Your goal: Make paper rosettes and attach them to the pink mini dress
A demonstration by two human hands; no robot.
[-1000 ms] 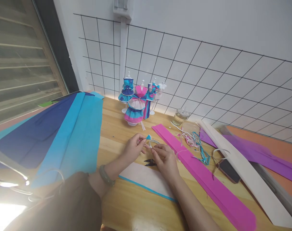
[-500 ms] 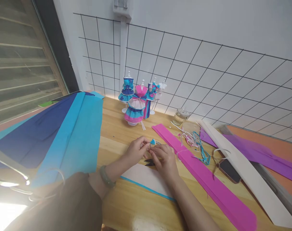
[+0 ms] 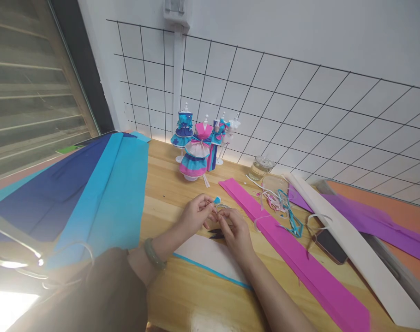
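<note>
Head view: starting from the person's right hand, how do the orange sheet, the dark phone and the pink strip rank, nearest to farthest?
1. Pink strip: just right of the right hand.
2. Dark phone: past that, beside the white strip.
3. Orange sheet: far right, partly covered.

Wooden surface, four miniature dress forms, a glass, long magenta strip, tangled ribbons, phone, black snips, pale blue-edged sheet, wide blue sheets at left

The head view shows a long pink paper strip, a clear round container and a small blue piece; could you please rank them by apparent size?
1. Long pink paper strip
2. Clear round container
3. Small blue piece at the left hand
</note>
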